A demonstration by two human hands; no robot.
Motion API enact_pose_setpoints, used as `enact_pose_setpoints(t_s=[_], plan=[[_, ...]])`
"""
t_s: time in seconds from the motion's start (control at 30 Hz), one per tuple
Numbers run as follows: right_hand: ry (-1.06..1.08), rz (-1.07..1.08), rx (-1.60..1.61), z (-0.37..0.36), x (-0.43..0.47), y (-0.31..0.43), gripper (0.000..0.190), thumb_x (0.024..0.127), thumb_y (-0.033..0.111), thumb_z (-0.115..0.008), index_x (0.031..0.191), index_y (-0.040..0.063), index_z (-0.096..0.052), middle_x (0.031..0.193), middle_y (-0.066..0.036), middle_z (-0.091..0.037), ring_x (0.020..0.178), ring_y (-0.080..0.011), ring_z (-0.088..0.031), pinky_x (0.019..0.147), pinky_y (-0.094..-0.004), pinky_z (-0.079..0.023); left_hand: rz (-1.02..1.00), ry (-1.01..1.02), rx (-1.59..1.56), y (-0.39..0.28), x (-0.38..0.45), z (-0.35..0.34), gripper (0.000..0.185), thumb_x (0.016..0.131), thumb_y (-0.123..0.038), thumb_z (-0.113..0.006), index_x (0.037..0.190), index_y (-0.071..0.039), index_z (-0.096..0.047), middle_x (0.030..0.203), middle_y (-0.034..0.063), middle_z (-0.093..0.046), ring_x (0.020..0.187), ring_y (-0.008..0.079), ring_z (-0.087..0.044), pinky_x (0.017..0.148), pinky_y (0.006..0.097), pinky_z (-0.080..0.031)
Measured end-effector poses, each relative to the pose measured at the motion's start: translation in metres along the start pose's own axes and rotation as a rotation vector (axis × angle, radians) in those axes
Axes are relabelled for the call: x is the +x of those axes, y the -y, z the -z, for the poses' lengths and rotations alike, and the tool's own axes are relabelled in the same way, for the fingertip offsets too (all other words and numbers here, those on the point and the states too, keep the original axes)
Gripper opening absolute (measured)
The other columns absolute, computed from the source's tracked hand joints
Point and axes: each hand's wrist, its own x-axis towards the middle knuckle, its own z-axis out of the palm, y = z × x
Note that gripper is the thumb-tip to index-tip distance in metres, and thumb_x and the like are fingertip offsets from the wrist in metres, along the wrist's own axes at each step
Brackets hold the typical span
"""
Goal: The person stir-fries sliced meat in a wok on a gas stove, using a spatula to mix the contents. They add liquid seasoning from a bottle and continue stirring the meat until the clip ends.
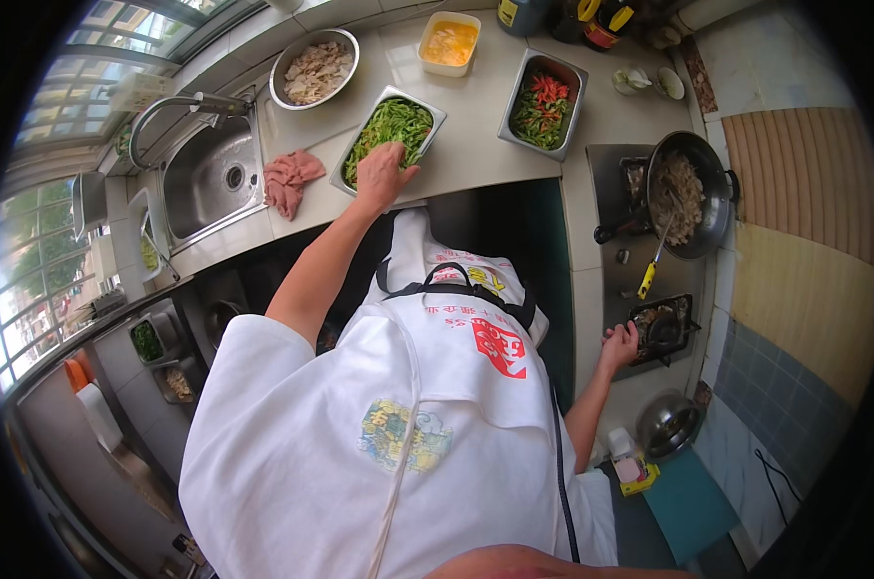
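Note:
My left hand [385, 174] rests over the near end of a rectangular steel pan [438, 123] of sliced green vegetables [393, 123], its fingertips among the pieces. Whether those fingers grip any is hidden. Over the edge of the cooktop [611, 253], beside the near burner [658, 329], is my right hand [620, 345], fingers apart and holding nothing. A wok [712, 155] with pale sliced food [681, 195] sits at the far burner, and a yellow-handled spatula [650, 271] leans in it. A second steel pan [504, 119] holds green slices and red pieces [549, 89].
A bowl of pale slices [317, 72], a tub of beaten egg [449, 43] and dark bottles [603, 25] stand along the back. Left are a pink cloth [290, 181] and a steel sink [209, 181]. A metal bowl [668, 423] lies at the near right.

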Motion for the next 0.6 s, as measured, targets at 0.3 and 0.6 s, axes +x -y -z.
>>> enact_pose_setpoints(t_s=[0.3, 0.6], plan=[[0.053, 0.015, -0.018, 0.001, -0.018, 0.001, 0.038, 0.099, 0.005, -0.062, 0.137, 0.003, -0.059, 0.093, -0.005, -0.069, 0.069, -0.0103, -0.062, 0.052, -0.0251, -0.049, 0.147, -0.023, -0.035, 0.001, 0.029, -0.015, 0.038, 0.085, -0.039, -0.081, 0.086, -0.008, -0.06, 0.083, 0.0114, -0.065, 0.082, 0.0328, -0.066, 0.07, 0.0442, -0.05], [0.025, -0.015, -0.06, 0.003, -0.048, -0.042, 0.034, 0.096, 0.003, -0.061, 0.13, 0.001, -0.064, 0.086, -0.006, -0.071, 0.067, -0.0106, -0.065, 0.051, -0.0251, -0.052, 0.126, -0.154, -0.26, -0.023, -0.003, 0.001, 0.034, 0.097, -0.035, -0.071, 0.082, -0.005, -0.065, 0.07, 0.0127, -0.064, 0.066, 0.036, -0.063, 0.063, 0.0449, -0.049]])
